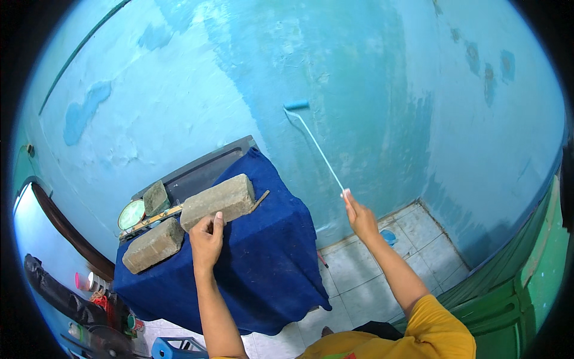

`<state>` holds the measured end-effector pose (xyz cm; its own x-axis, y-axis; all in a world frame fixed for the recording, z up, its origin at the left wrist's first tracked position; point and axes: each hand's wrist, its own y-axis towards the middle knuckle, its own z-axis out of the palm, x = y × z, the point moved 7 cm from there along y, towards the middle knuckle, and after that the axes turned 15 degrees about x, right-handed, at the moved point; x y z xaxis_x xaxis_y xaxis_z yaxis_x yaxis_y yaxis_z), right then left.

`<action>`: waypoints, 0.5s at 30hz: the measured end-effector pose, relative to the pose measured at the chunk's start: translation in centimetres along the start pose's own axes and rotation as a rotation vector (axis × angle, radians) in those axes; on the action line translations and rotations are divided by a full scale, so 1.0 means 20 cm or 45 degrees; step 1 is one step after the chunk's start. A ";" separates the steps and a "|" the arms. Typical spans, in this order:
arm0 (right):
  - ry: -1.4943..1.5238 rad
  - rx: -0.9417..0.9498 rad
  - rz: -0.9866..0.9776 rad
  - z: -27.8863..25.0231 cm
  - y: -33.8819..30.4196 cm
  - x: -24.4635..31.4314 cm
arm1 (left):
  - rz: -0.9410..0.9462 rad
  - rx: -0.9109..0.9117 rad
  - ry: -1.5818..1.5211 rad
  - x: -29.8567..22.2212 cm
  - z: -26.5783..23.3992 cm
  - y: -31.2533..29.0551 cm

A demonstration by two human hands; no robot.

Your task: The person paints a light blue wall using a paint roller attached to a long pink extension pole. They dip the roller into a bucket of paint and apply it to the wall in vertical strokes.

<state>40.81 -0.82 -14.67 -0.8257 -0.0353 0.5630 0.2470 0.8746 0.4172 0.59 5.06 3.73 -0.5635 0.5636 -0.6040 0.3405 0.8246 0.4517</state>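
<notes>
My right hand is closed round the handle of a small paint roller with a long thin rod. The roller's blue sleeve lies against the wall, on a stretch that is darker and greener than the pale blue around it. My left hand is curled, its thumb against the near edge of a long grey-brown block. Whether its fingers grip anything is hidden. A second block lies left of that hand. Both blocks rest on a dark blue cloth draped over a piece of furniture.
Behind the blocks are a wooden strip, a round pale-green lid or dish and a dark panel. A blue stool and a fan stand lower left. A blue object lies on the tiles. Green drapery hangs right.
</notes>
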 end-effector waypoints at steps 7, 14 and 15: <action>0.214 -0.135 -0.122 -0.17 -0.08 0.07 | 0.025 -0.032 0.029 -0.01 -0.02 -0.01; 0.131 -0.474 -0.369 -0.66 0.39 0.24 | 0.014 0.009 -0.003 0.01 -0.01 0.01; 0.116 -0.495 -0.379 -0.69 0.42 0.25 | 0.000 0.014 -0.021 0.03 -0.01 0.01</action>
<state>45.76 -0.39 1.49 -0.8456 -0.3137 0.4319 0.1926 0.5753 0.7949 0.26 5.56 3.57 -0.5509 0.5645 -0.6147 0.3491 0.8249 0.4447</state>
